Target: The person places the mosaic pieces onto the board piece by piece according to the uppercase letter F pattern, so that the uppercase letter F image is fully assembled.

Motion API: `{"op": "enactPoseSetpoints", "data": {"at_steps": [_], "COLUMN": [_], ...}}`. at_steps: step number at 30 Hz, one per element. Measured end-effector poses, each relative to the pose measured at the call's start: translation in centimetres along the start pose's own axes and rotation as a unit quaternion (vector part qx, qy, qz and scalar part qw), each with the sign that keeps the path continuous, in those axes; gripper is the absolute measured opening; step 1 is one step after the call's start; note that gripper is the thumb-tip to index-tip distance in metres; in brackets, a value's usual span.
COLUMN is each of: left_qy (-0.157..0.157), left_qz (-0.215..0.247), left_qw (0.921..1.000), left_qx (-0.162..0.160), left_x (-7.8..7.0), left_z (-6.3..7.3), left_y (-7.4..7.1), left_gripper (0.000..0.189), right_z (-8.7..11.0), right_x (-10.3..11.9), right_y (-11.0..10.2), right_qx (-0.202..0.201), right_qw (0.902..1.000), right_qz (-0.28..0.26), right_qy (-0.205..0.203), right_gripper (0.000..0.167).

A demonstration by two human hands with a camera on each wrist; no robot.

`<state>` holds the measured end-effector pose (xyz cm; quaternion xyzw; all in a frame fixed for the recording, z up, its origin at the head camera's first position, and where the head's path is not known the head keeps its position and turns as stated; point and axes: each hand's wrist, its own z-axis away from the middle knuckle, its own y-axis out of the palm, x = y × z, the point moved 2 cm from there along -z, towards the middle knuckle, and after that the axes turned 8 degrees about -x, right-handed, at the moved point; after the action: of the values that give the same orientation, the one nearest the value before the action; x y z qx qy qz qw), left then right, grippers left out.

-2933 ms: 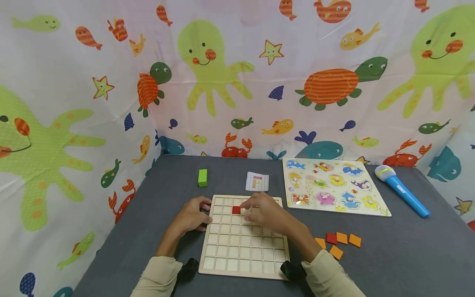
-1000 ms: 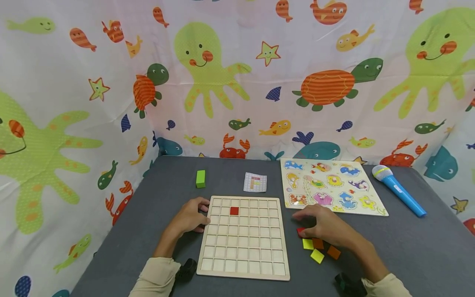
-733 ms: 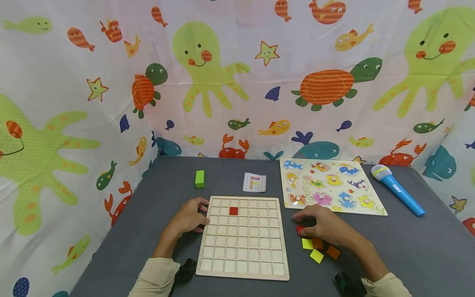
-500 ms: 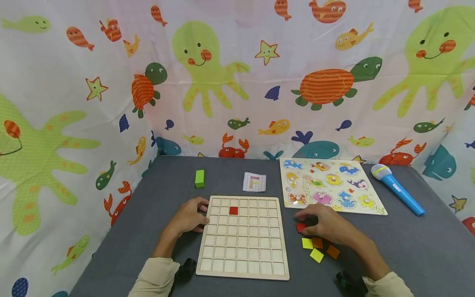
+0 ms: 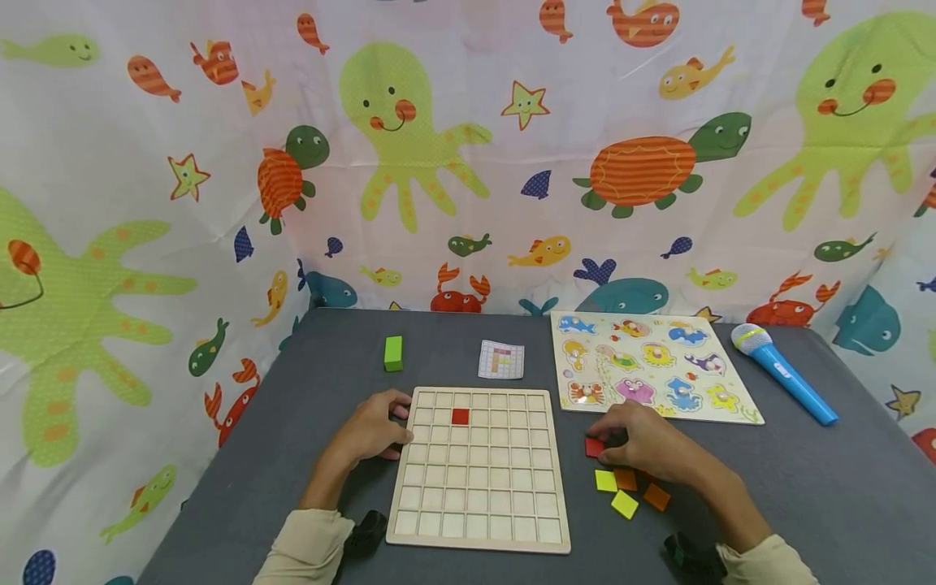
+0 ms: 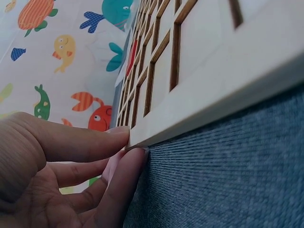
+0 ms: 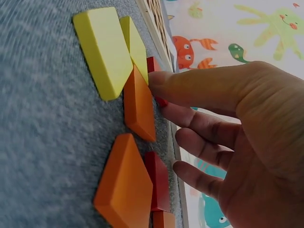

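Observation:
A light wooden grid board (image 5: 478, 475) lies on the table, and one red tile (image 5: 460, 417) sits in a cell near its top. At the board's left edge my left hand (image 5: 373, 424) holds on with thumb and fingertips; the left wrist view shows the thumb (image 6: 95, 142) on the rim. Right of the board, my right hand (image 5: 643, 443) pinches a second red tile (image 5: 594, 448) between thumb and index finger, low over the table. Below that hand are yellow tiles (image 5: 625, 504) and orange tiles (image 5: 656, 496). Another red tile (image 7: 159, 183) shows only in the right wrist view.
Behind the board lie a green block (image 5: 393, 354) and a small grid card (image 5: 501, 360). A sea-animal puzzle board (image 5: 658, 370) stands at the back right beside a blue toy microphone (image 5: 793, 382). A patterned cloth (image 5: 483, 122) hangs behind the table.
My right hand has moved from the red tile on the board to the loose tiles at the right and taken hold of another red tile. My left hand stays at the board's edge.

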<state>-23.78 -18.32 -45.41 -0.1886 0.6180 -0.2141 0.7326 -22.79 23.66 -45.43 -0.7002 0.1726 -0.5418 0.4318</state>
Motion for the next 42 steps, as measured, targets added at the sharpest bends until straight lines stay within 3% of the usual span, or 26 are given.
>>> {"op": "enactPoseSetpoints", "data": {"at_steps": [14, 25, 42], "left_qy": [-0.004, 0.000, 0.000], "left_qz": [0.000, -0.003, -0.011], "left_qw": [1.0000, 1.0000, 0.9999], "left_qx": [-0.004, -0.005, -0.005], "left_x": [0.1, 0.0, -0.3], "left_z": [0.0, -0.1, 0.0], "left_y": [0.3, 0.3, 0.2], "left_gripper": [0.058, 0.056, 0.056], "right_z": [-0.7, -1.2, -4.1], "right_x": [0.7, 1.8, 4.7], "right_y": [0.8, 1.4, 3.0], "right_qx": [-0.012, -0.026, -0.035], "right_qw": [0.9996, 0.9996, 0.9983], "right_qz": [0.009, 0.009, 0.020], "right_qy": [-0.023, -0.009, -0.041], "right_gripper": [0.024, 0.021, 0.034]}}
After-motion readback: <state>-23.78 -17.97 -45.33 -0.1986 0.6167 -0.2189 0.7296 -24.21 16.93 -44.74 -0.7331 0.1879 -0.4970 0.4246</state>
